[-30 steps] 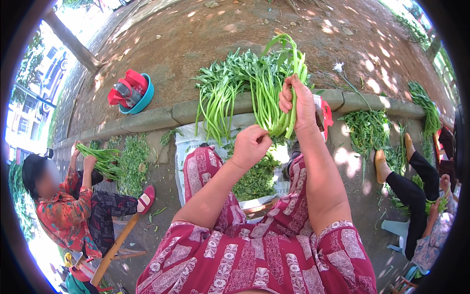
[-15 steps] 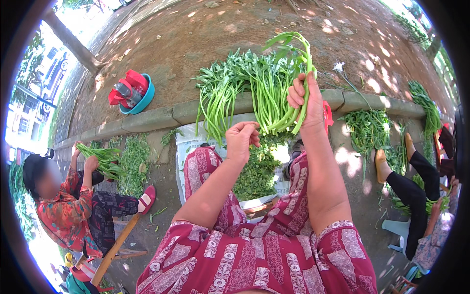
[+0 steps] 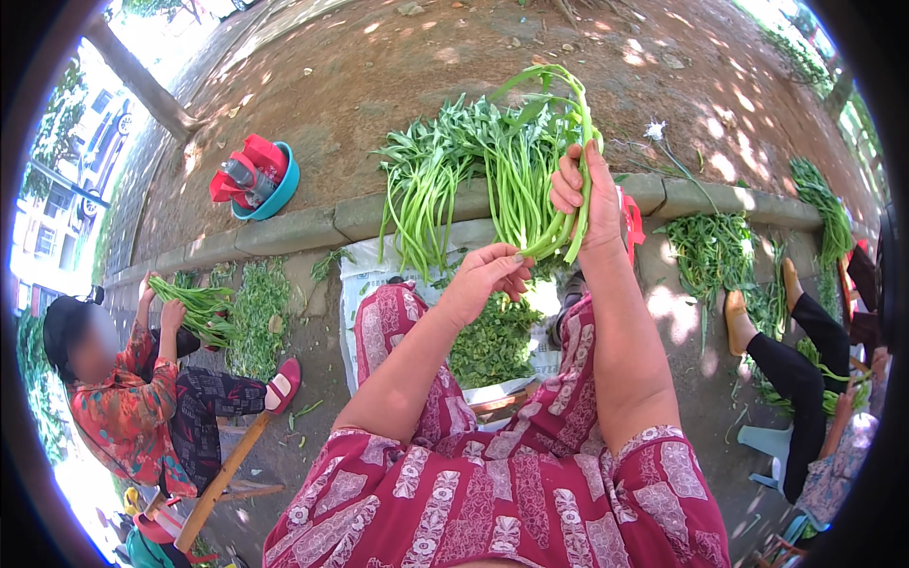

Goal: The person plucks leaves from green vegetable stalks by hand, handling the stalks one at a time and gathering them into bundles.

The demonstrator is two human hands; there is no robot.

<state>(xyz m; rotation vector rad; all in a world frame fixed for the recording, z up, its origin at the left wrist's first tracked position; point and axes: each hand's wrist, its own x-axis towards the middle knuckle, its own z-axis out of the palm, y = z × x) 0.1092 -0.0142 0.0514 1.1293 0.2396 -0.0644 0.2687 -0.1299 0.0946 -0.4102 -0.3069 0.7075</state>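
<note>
My right hand (image 3: 595,199) is closed around a few long leafy green stems (image 3: 583,114) that look like water spinach. Their leafy tops bend over to the left, and the cut ends point down. With thumb and fingers, my left hand (image 3: 488,281) pinches the lower end of one of these stems. Just behind my hands, a large bunch of the same greens (image 3: 511,180) lies over the stone curb. Between my knees, a heap of picked leaves (image 3: 492,346) rests on a white sheet (image 3: 355,284).
A blue basin (image 3: 275,202) with a red bag and a bottle stands on the soil at left. A seated person (image 3: 133,398) holds greens beside a leaf pile (image 3: 260,308). At right lie more greens (image 3: 710,251), near another person's legs (image 3: 805,369). The stone curb (image 3: 365,220) crosses ahead.
My left hand has moved right and now grips a stem's lower end. My right hand has shifted slightly left with the stems, whose tops bend further left.
</note>
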